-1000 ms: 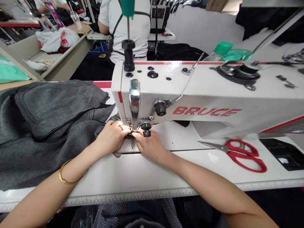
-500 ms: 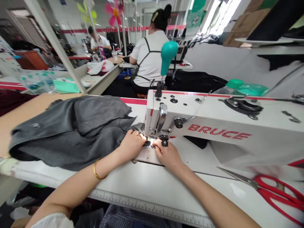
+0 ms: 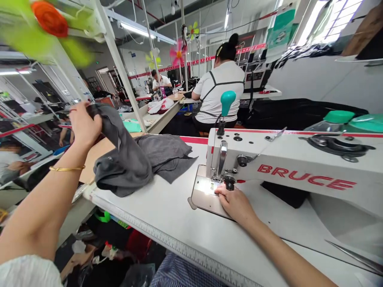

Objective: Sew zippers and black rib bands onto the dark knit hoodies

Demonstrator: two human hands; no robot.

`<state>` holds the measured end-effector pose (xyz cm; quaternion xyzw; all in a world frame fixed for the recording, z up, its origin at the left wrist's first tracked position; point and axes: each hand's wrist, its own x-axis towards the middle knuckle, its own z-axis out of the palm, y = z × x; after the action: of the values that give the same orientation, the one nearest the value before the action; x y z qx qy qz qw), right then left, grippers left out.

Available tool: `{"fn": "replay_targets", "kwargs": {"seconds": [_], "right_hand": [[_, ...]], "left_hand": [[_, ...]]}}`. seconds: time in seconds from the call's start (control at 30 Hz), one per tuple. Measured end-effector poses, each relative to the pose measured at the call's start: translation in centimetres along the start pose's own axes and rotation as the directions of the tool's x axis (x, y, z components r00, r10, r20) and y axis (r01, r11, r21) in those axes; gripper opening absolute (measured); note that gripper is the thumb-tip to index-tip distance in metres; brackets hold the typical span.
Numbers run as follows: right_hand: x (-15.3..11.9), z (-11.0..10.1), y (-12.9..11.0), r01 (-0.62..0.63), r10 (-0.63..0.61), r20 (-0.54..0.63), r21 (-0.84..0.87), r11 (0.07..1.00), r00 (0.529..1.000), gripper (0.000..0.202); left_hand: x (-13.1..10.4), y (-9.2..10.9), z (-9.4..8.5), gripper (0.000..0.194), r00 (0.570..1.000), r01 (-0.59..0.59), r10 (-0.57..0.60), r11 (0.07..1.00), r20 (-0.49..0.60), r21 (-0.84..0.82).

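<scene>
Workshop table [image 3: 167, 215]: the left hand [image 3: 82, 125] is clenched on grey cloth [image 3: 131, 159], lifting one end while the rest lies heaped below it. Right hand [image 3: 236, 203] rests loosely curled, holding nothing, on the plate under the needle of the machine [image 3: 287, 167], lettered "BRUCE".

Co-worker [image 3: 221, 89] seated ahead (back turned); green bottle [image 3: 335, 119] right.

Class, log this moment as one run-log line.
left hand: shut on grey cloth, lifted | right hand: resting on needle plate | machine: nothing under foot
</scene>
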<state>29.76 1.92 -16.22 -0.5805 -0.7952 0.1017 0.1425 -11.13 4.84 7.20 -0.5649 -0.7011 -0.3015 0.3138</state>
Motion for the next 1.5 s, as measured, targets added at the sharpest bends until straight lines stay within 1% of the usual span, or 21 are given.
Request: {"fn": "replay_targets", "kwargs": {"seconds": [0.07,0.1,0.13,0.17,0.2,0.23,0.3,0.37,0.5,0.6,0.73,0.83,0.9,0.97,1.03,1.13,1.17,1.2,1.27,1.37,1.5], "right_hand": [[0.1,0.1,0.0,-0.002,0.002,-0.003,0.006,1.0,1.0,0.032],[0.1,0.1,-0.1,-0.004,0.004,-0.008,0.011,1.0,1.0,0.031],[0.1,0.0,-0.1,-0.003,0.003,-0.017,0.018,1.0,1.0,0.031],[0.1,0.0,-0.1,0.003,-0.002,-0.026,0.026,1.0,1.0,0.031],[0.1,-0.1,-0.1,0.013,-0.011,-0.035,0.035,0.999,0.999,0.03],[0.1,-0.1,-0.1,0.024,-0.022,-0.044,0.046,0.999,0.999,0.03],[0.1,-0.2,0.1,0.041,-0.038,-0.055,0.066,0.997,0.998,0.028],[0.1,0.0,0.3,0.042,-0.037,-0.058,0.081,0.996,0.998,0.027],[0.2,0.6,0.7,0.049,-0.041,-0.07,0.113,0.992,0.997,0.027],[0.2,0.7,0.7,0.063,-0.054,-0.078,0.125,0.99,0.995,0.027],[-0.2,0.3,0.5,0.087,-0.078,-0.083,0.117,0.989,0.994,0.027],[-0.3,0.0,0.4,0.105,-0.096,-0.085,0.114,0.988,0.992,0.027],[-0.3,-0.1,0.4,0.111,-0.101,-0.091,0.116,0.987,0.991,0.026],[-0.2,-0.3,0.4,0.116,-0.104,-0.099,0.123,0.986,0.99,0.026],[-0.2,-0.3,0.4,0.119,-0.105,-0.107,0.132,0.984,0.989,0.026],[-0.7,0.0,-0.2,0.143,-0.127,-0.12,0.136,0.98,0.985,0.028],[-0.9,0.2,-0.6,0.178,-0.157,-0.145,0.142,0.974,0.977,0.029],[-1.2,0.6,-1.2,0.236,-0.207,-0.183,0.15,0.96,0.961,0.029],[-1.6,1.4,-2.7,0.423,-0.379,-0.265,0.132,0.897,0.887,0.029],[-1.8,2.5,-5.9,0.655,-0.623,-0.289,0.023,0.755,0.727,0.029],[0.1,3.6,-11.8,0.758,-0.75,-0.192,-0.039,0.651,0.634,0.034]], "left_hand": [[-0.3,0.7,1.1,0.061,0.999,-0.029,0.028,0.999,-0.03,-0.016],[-1.0,1.9,2.2,0.063,0.993,-0.097,0.099,0.994,0.067,-0.042],[-2.0,3.5,3.6,0.063,0.952,-0.188,0.204,0.978,0.23,-0.09],[-3.1,5.3,5.2,0.062,0.858,-0.269,0.31,0.95,0.41,-0.156],[-4.2,7.2,7.1,0.06,0.687,-0.36,0.414,0.908,0.598,-0.215],[-5.3,9.1,9.2,0.057,0.598,-0.389,0.445,0.888,0.666,-0.244],[-6.7,12.1,13.4,0.055,0.56,-0.379,0.406,0.901,0.722,-0.213],[-7.3,13.8,17.1,0.057,0.576,-0.34,0.32,0.931,0.753,-0.135],[-7.0,14.6,21.5,0.038,0.54,-0.324,0.238,0.944,0.807,-0.062],[-6.9,14.7,21.9,0.027,0.512,-0.345,0.266,0.935,0.816,-0.088],[-6.5,14.6,19.3,0.017,0.567,-0.345,0.307,0.931,0.764,-0.118],[-4.8,13.3,15.4,0.015,0.661,-0.323,0.305,0.94,0.686,-0.106],[-3.7,11.6,12.0,0.022,0.735,-0.295,0.277,0.952,0.619,-0.077],[-3.4,9.6,8.3,0.03,0.774,-0.277,0.264,0.959,0.575,-0.068],[-4.4,7.6,4.8,0.031,0.728,-0.298,0.308,0.947,0.612,-0.123],[-6.8,5.7,1.9,0.026,0.524,-0.334,0.431,0.898,0.735,-0.288],[-7.3,5.3,1.8,0.028,0.478,-0.33,0.457,0.885,0.75,-0.329],[-7.5,5.1,2.3,0.033,0.469,-0.321,0.467,0.881,0.749,-0.348],[-6.8,5.1,4.7,0.042,0.538,-0.3,0.44,0.897,0.719,-0.325],[-4.3,6.0,10.5,0.047,0.629,-0.268,0.355,0.934,0.691,-0.236],[-2.5,8.4,18.0,0.056,0.572,-0.258,0.318,0.945,0.756,-0.202]]}}
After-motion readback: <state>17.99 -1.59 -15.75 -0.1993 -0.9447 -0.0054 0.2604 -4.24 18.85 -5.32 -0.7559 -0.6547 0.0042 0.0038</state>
